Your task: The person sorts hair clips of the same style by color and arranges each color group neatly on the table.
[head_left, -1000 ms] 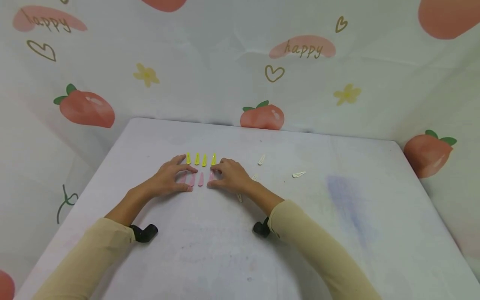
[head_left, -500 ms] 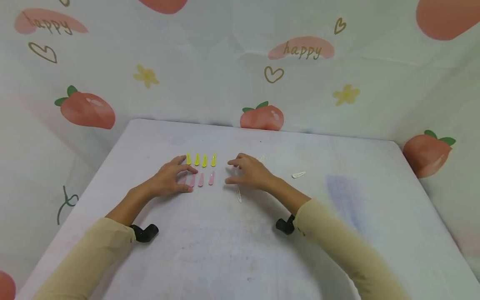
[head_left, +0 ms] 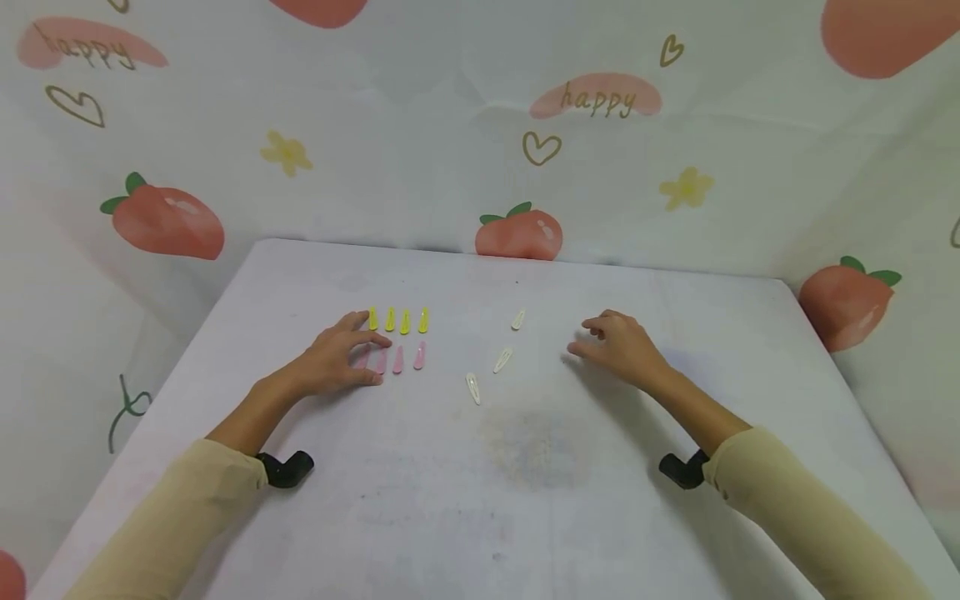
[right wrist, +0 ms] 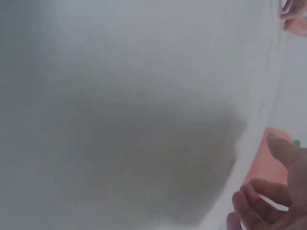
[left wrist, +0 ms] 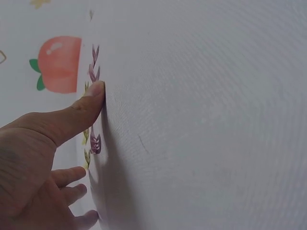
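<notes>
Several yellow snap hair clips (head_left: 405,322) lie in a row on the white table. Below them runs a row of pink snap hair clips (head_left: 398,360). My left hand (head_left: 330,358) rests at the left end of both rows, thumb and fingers spread around the leftmost pink clips and partly covering them. In the left wrist view its thumb (left wrist: 76,115) overlaps the pink clips (left wrist: 95,143). My right hand (head_left: 621,346) is over the table farther right, fingers loosely bent and apart, no clip visible between them. A white clip seen there earlier is hidden by this hand.
Three white snap hair clips, one upper (head_left: 518,320), one middle (head_left: 502,360) and one lower (head_left: 473,388), lie scattered between the hands. A patterned cloth (head_left: 405,167) hangs behind the table (head_left: 450,500). A black wrist-camera mount (head_left: 682,471) juts from the right sleeve.
My right hand has left the rightmost pink clip and moved right, past the scattered white clips, uncovering three of them. The left hand has stayed in place.
</notes>
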Motion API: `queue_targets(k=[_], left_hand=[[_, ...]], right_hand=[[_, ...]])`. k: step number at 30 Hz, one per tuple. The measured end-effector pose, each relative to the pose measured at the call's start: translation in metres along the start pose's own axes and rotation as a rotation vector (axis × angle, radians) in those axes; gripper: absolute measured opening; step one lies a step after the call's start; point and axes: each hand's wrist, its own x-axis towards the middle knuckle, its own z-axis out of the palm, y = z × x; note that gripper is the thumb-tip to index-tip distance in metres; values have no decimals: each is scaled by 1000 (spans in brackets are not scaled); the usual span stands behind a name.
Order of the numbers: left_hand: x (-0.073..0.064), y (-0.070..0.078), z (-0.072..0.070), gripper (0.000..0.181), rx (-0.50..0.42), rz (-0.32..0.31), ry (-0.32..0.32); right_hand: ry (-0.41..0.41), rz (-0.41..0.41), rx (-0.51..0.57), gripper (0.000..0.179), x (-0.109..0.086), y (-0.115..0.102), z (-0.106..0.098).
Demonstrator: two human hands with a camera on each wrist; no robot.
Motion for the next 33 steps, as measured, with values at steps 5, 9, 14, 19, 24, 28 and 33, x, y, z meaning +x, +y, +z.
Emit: queue_targets(k=[5,9,14,19,24,28,33], left_hand=[[-2,-1,-2,51,6,8,3],[-4,1,-2,51,5,1,14],[-5,2,-2,51,10,0,18],[-5,3,-1,52,20,-20,1],[-5,5,-1,52,27,-11,6],[-5,7,-1,52,30,-8,3],[-4,8,0,51,33,-1,2]], right_hand=[[38,35,-19,44,-15,22,-1],[48,28,-38,35,-17,27,1],[76,24,-45,38,-16,23,5],[93,43,-57,42,-13,16,7],[79,16,-68,36,-9,14,9],[59,-44,-79,34,-8,17,8],[28,-66,-61,43,-8,25,5]])
